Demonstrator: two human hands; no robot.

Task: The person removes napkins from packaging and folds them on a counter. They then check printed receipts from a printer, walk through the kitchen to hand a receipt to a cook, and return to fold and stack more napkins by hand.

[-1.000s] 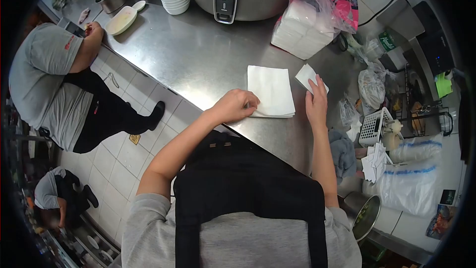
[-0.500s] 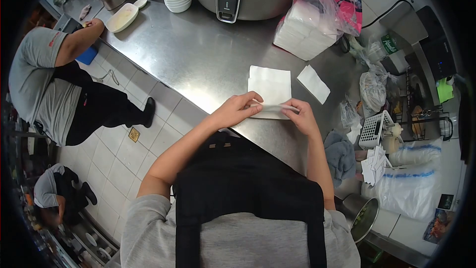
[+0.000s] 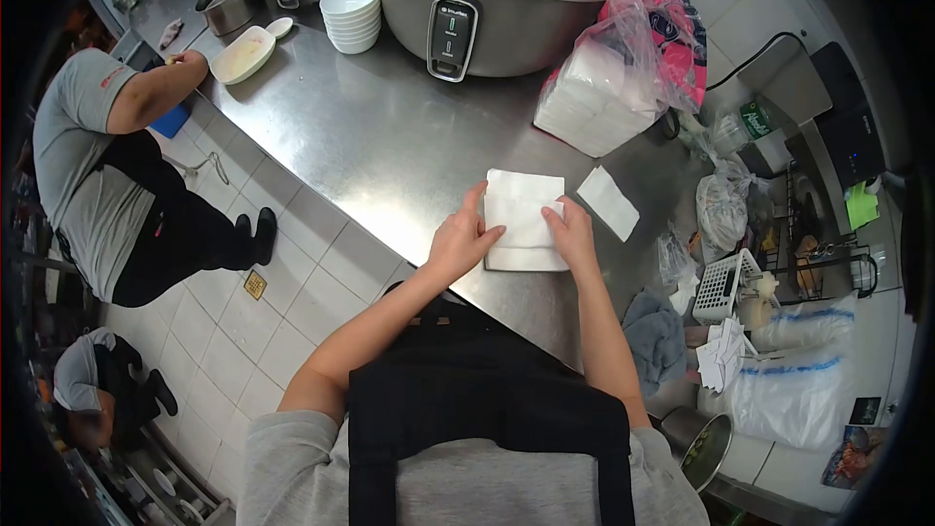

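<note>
A white paper napkin (image 3: pixel 524 224) lies on the steel counter in front of me, its near part folded over in a band. My left hand (image 3: pixel 460 242) holds its left edge, the index finger stretched along the side and the thumb lying on the fold. On the opposite edge, my right hand (image 3: pixel 575 239) grips the napkin with the thumb on top. Its other fingers are partly hidden. A smaller folded napkin (image 3: pixel 609 204) rests to the right, apart from both hands. Behind it stands a thick stack of white napkins (image 3: pixel 589 102) in an opened plastic bag.
A large rice cooker (image 3: pixel 506 15), stacked white bowls (image 3: pixel 351 15) and an oval dish (image 3: pixel 243 56) stand along the counter (image 3: pixel 360 146). To the right are a grey cloth (image 3: pixel 654 336) and a white basket (image 3: pixel 723 284). Two other people (image 3: pixel 93 175) work at the left.
My hands have moved from pinching the napkin's near fold to holding its two side edges, with the fold now lying flatter. The camera view has shifted slightly.
</note>
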